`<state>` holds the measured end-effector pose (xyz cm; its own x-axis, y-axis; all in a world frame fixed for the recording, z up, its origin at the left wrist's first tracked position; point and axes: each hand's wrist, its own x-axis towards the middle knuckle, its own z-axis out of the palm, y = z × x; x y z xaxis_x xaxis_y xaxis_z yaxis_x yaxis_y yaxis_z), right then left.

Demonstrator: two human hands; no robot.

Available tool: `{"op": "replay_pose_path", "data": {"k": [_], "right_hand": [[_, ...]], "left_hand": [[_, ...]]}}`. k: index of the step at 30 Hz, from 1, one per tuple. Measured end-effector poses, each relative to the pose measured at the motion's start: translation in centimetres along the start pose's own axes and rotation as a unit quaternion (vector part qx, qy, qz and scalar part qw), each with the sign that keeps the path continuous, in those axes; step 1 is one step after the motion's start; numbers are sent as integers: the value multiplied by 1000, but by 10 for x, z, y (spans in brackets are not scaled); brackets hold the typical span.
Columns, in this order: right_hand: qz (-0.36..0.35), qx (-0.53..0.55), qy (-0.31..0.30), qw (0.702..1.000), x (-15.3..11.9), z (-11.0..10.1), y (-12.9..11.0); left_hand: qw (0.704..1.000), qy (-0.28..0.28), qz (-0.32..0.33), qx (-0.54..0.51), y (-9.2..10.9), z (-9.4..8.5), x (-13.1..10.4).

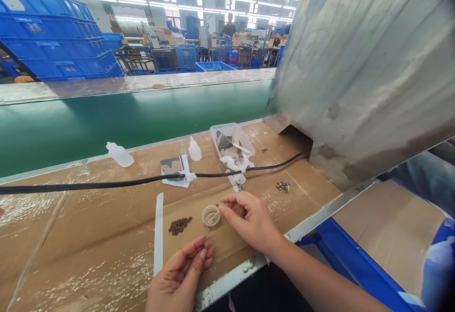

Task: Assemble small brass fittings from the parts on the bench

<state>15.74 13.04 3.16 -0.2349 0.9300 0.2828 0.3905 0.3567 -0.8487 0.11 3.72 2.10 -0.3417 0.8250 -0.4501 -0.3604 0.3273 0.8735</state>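
Brown paper or card, wrinkled under a glossy clear film, covers the worktop point(106, 229) across the lower left, while its bare edge point(302, 231) at lower right looks like scuffed metal. The round cup point(213, 227) at lower centre is translucent plastic, smooth and faintly shiny; the small rings point(179, 226) left of it look dark brown and matt. Two squeeze bottles point(120, 155) point(195, 149) are smooth, milky plastic, and the tub point(243, 137) near centre is cloudy clear plastic. The hood point(366, 66) at upper right is dull grey sheet metal, stained brown. The belt point(149, 118) looks smooth, with a soft green sheen; the stacked crates point(60, 49) at upper left are blue plastic.
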Motion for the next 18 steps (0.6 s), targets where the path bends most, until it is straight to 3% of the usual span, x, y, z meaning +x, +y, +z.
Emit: {"op": "replay_pose_path", "data": {"k": [18], "right_hand": [[-56, -23, -33, 998, -2, -1, -5]], "left_hand": [[1000, 3, 11, 13, 0, 1, -1]]}}
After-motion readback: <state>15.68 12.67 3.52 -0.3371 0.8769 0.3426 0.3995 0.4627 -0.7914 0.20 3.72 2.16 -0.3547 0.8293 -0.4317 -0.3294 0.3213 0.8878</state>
